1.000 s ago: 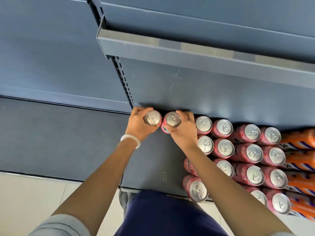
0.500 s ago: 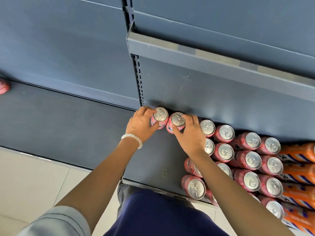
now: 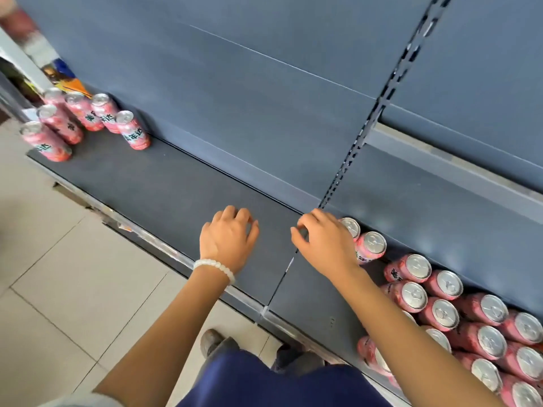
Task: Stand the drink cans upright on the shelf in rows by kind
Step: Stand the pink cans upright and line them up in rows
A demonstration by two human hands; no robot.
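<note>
My left hand (image 3: pixel 227 242) hovers over the bare dark shelf (image 3: pixel 164 189) with its fingers loosely curled and nothing in it. My right hand (image 3: pixel 323 245) hangs just left of two upright pink cans (image 3: pixel 372 246) at the shelf's back wall. It partly hides the nearer one, and its thumb is clear of the can. To the right stand rows of several upright pink cans (image 3: pixel 414 295) with silver tops. A second group of several pink cans (image 3: pixel 102 114) stands upright at the shelf's far left end.
A slotted metal upright (image 3: pixel 352 154) runs up the blue back panel above my right hand. An upper shelf edge (image 3: pixel 440 154) juts out at the right. Tiled floor (image 3: pixel 58 274) and my shoes (image 3: pixel 213 342) lie below the shelf's front edge.
Both hands have let go of the two pink cans they held at the back wall and drawn away leftward. My view has swung left, bringing the far-left can group into sight.
</note>
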